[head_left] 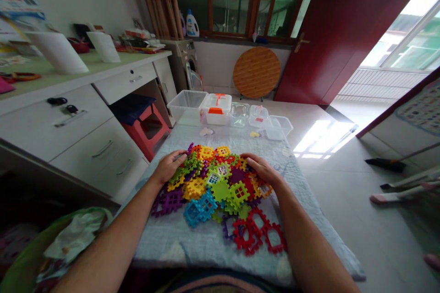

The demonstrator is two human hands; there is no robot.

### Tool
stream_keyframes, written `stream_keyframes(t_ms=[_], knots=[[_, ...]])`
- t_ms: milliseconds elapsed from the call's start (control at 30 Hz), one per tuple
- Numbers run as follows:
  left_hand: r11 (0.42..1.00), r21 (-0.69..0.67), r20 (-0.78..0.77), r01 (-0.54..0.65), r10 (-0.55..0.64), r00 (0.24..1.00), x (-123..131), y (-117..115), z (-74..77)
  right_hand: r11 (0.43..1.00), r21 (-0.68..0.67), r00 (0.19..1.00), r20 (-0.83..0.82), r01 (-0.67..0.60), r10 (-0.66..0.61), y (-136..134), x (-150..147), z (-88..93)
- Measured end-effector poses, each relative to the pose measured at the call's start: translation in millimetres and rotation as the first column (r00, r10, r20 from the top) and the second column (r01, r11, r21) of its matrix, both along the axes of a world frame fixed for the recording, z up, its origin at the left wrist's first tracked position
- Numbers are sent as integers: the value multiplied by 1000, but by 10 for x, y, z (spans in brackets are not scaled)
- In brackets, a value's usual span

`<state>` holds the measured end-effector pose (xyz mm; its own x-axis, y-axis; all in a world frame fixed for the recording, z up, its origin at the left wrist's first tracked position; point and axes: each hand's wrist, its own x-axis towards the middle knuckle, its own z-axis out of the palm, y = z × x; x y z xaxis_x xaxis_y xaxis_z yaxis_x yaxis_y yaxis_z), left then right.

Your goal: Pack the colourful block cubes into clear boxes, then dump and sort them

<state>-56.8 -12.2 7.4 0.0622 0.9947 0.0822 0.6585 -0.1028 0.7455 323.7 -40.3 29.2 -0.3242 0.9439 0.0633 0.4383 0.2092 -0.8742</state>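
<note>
A heap of flat plastic waffle-shaped building tiles (216, 183) in red, green, yellow, purple, blue and orange lies on a table covered with a pale blue cloth (192, 242). My left hand (170, 165) rests on the heap's left edge, fingers spread flat over green and purple tiles. My right hand (259, 168) lies on the heap's right side, fingers stretched over orange and red tiles. Neither hand grips a tile.
Clear plastic boxes (187, 103) and a white case with an orange latch (216, 110) stand at the table's far end. A white cabinet with drawers (79, 132) and a red stool (147, 130) are on the left. Tiled floor (360, 210) lies to the right.
</note>
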Motion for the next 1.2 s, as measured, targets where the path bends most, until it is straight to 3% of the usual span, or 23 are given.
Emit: stream_keyframes(t_ms=[133, 267, 467, 567, 700, 900, 1200], knots=[[1000, 19, 94, -13, 11, 996, -25, -31, -14, 988, 9, 987, -19, 157, -157, -42, 116, 52], [998, 48, 116, -30, 24, 993, -49, -48, -23, 977, 23, 970, 115, 212, -213, -238, 305, 160], [999, 35, 102, -34, 31, 994, -58, -56, -23, 981, 185, 921, 372, 52, -119, -968, 377, 248], [999, 34, 84, -43, 40, 996, -53, -62, -20, 969, 243, 905, 420, -46, -62, -1392, 224, 179], [998, 51, 61, -46, 43, 997, -50, -67, -24, 951, 305, 883, 458, -48, -102, -1739, -38, -3], [997, 72, 61, -40, 35, 998, -54, -78, -26, 936, 350, 871, 472, -42, -137, -1694, -179, -164], [997, 66, 70, -42, 38, 997, -48, -105, -16, 934, 322, 892, 452, -154, -9, -1280, -38, -20]])
